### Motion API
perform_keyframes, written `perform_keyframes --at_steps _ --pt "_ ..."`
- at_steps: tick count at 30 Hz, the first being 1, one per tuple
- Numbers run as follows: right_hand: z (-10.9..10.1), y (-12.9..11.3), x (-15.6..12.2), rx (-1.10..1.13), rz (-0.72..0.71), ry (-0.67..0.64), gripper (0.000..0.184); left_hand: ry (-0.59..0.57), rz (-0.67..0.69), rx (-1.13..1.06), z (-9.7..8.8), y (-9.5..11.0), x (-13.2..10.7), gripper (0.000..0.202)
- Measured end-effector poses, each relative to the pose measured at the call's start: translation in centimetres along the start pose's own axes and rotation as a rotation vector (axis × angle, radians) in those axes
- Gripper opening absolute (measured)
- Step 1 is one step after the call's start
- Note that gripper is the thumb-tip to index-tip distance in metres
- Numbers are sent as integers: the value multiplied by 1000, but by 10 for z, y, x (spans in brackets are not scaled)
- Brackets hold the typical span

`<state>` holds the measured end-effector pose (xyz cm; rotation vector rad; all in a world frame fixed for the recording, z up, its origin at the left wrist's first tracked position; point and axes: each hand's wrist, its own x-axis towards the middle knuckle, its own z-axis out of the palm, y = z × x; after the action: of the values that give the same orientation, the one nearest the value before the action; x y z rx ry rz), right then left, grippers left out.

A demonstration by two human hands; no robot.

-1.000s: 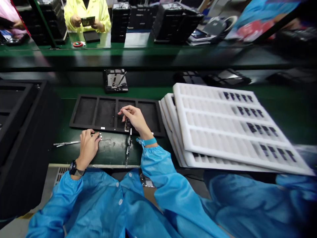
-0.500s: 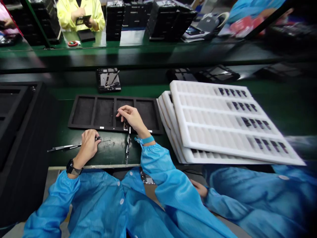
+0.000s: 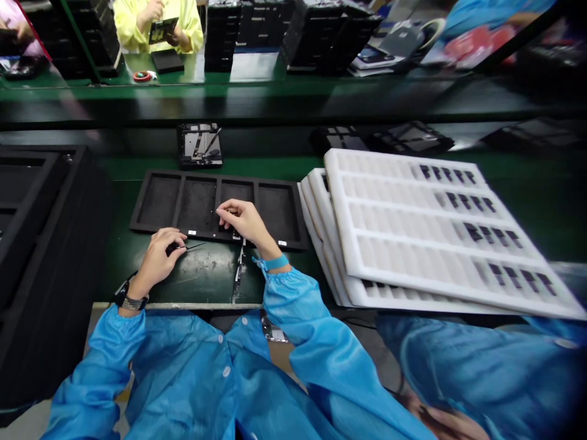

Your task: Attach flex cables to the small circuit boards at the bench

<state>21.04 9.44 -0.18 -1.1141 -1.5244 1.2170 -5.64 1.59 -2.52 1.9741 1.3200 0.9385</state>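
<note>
My left hand (image 3: 160,256) is closed over the green bench, just below the left part of the black foam tray (image 3: 158,230). Its fingers pinch a small dark part (image 3: 173,247) with a thin dark end pointing right; most of the part is hidden. My right hand (image 3: 245,221) is closed over the tray's third compartment, fingertips together on a small circuit board, mostly covered by the fingers. Below that hand, a long narrow black-and-silver strip (image 3: 238,272) reaches down to the bench's front edge; whether it joins the board I cannot tell.
White foam trays (image 3: 413,244) with rows of small dark parts are stacked at right. Black foam trays (image 3: 82,244) stand at left. An opened device (image 3: 200,145) lies behind the tray. A co-worker in yellow (image 3: 158,27) sits opposite; a blue sleeve (image 3: 440,366) is at lower right.
My left hand has moved slightly up and left. The long strip that stuck out to its left is out of sight. My right hand stays over the tray, its fingers now lower over the board.
</note>
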Motion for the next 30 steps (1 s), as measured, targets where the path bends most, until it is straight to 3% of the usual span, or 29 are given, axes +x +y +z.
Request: perform_keyframes --at_steps 5,11,15,20,26,30 --pt "4 3 -1 -51 -21 -42 37 -166 125 23 2 -7 -6 11" --pt "5 8 -1 -76 -19 -93 37 -8 278 377 14 -11 -21 13" --pt "6 6 -2 -94 -13 -120 35 -31 320 289 17 -12 -28 20" --pt "9 -1 -7 -101 1 -210 33 59 142 5 7 -10 -18 14" --pt "13 -5 -11 -116 -11 -257 28 -92 87 42 6 -10 -10 11" --pt "15 -7 -12 -117 -12 -298 26 -14 -75 -185 7 -3 -8 12"
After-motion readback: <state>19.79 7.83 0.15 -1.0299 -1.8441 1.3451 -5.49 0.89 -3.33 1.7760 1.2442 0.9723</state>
